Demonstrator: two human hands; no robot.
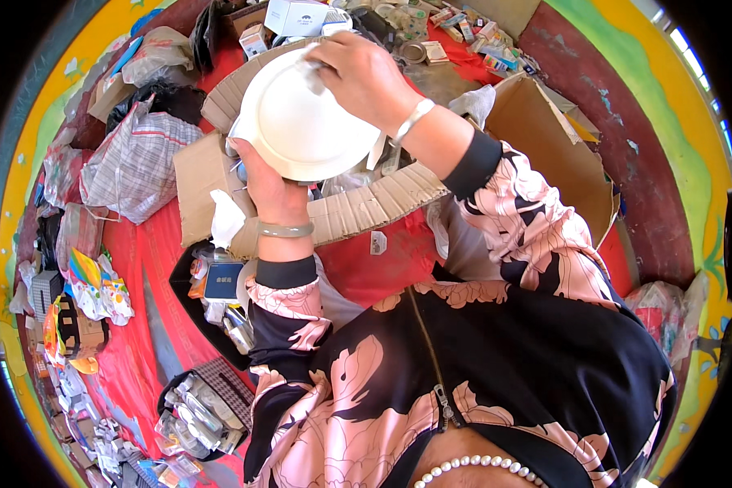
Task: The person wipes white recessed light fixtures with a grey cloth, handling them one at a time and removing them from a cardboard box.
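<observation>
A white round dish (pixel 301 122) with a raised ring on its face is held up over an open cardboard box (pixel 382 199). My left hand (pixel 270 185) grips the dish by its lower left rim, thumb along the edge. Over the dish's upper right part is my right hand (pixel 370 85), its fingers pinched on a small crumpled greyish wad (pixel 314 77) against the surface. The wad is blurred, and I cannot tell whether it is tissue or cloth. A white crumpled tissue (pixel 226 218) lies on the box's left flap. Part of the box's contents is hidden by the dish and my arms.
A checked bag (pixel 138 163) stands at left. Nearer are a black box (pixel 189 281) of small items and a basket (pixel 207 411) of clear bottles. Another cardboard box (pixel 537 138) stands at right. Small boxes (pixel 464 28) lie at the back on red sheeting (pixel 138 325).
</observation>
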